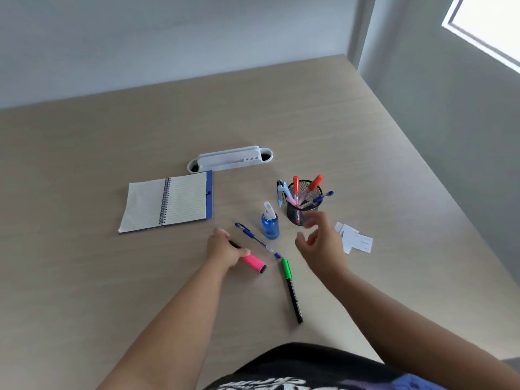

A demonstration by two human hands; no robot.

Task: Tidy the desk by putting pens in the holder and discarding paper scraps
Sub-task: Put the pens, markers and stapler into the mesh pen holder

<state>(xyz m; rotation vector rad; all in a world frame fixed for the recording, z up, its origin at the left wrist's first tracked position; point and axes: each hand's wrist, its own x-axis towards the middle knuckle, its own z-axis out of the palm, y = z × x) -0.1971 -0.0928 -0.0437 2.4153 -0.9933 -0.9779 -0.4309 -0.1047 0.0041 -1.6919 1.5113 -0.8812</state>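
My left hand (223,249) is closed around a pink highlighter (253,263) lying on the desk; its black tip pokes out behind my fingers. My right hand (320,243) hovers open and empty just in front of the black mesh pen holder (298,213), which holds several pens and markers. A blue pen (257,240) lies between my hands. A green-capped black marker (292,289) lies nearer to me. White paper scraps (357,240) sit on the desk to the right of my right hand.
A blue spray bottle (270,226) stands left of the holder, a stapler (282,192) behind it. An open spiral notebook (167,204) lies at the left, a white desk organizer (230,159) behind it. The desk's right edge (422,164) runs diagonally.
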